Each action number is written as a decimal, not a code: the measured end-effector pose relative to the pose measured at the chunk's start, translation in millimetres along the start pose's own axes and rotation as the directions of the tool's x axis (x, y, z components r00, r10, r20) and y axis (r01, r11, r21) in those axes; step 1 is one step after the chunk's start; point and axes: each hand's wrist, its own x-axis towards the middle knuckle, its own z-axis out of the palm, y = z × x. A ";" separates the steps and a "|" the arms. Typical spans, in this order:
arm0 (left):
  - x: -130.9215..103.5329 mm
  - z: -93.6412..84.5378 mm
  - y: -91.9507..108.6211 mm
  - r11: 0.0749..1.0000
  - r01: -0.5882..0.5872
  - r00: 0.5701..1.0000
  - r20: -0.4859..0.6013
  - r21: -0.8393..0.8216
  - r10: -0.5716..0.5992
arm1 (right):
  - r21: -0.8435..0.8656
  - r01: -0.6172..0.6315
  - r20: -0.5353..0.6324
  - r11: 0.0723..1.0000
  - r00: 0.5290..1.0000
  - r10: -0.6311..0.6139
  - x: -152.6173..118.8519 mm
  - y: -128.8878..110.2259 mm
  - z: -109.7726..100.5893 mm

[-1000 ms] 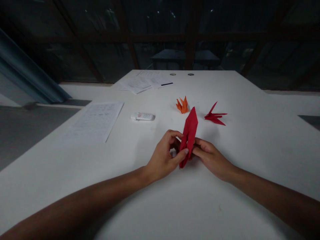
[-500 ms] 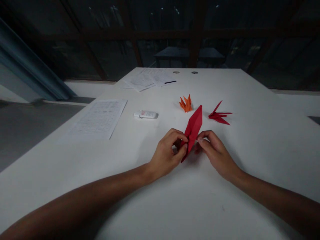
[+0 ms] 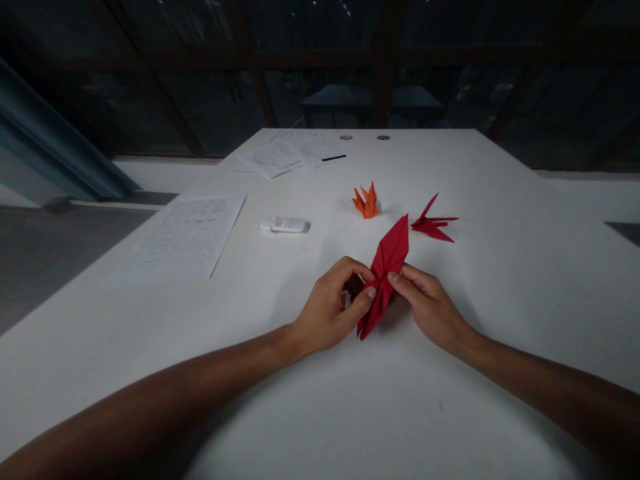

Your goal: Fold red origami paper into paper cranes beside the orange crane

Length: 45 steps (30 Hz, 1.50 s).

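Note:
A folded red paper piece (image 3: pixel 393 250) is held tilted above the white table, its long points running from upper right to lower left. My left hand (image 3: pixel 334 303) pinches its left edge between thumb and fingers. On the other side my right hand (image 3: pixel 434 303) grips the paper, thumb on the front face and fingers partly hidden behind it. Beyond the hands stand a small orange folded paper (image 3: pixel 368 202) and, to its right, a spiky dark red folded paper (image 3: pixel 434 225).
A white tube (image 3: pixel 284 225) lies left of the orange paper. A printed sheet (image 3: pixel 185 233) is at the table's left edge, with more papers (image 3: pixel 280 155) farther back. Two round discs (image 3: pixel 383 138) sit near the far edge of the table (image 3: pixel 430 150).
The red paper has turned so that its face shows wider. My right thumb has moved left onto its front. The whole view has shifted slightly.

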 end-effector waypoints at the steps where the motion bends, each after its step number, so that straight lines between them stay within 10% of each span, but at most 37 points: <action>1: 0.0 0.2 -0.6 0.999 0.028 1.000 -0.001 -0.025 -0.028 | 0.004 -0.006 0.003 1.000 1.000 0.006 0.1 0.3 -0.4; 45: 2.9 4.1 -1.9 0.922 0.143 0.989 0.030 -0.361 -0.142 | 0.000 0.080 0.059 0.997 0.995 -0.080 -6.0 1.1 1.2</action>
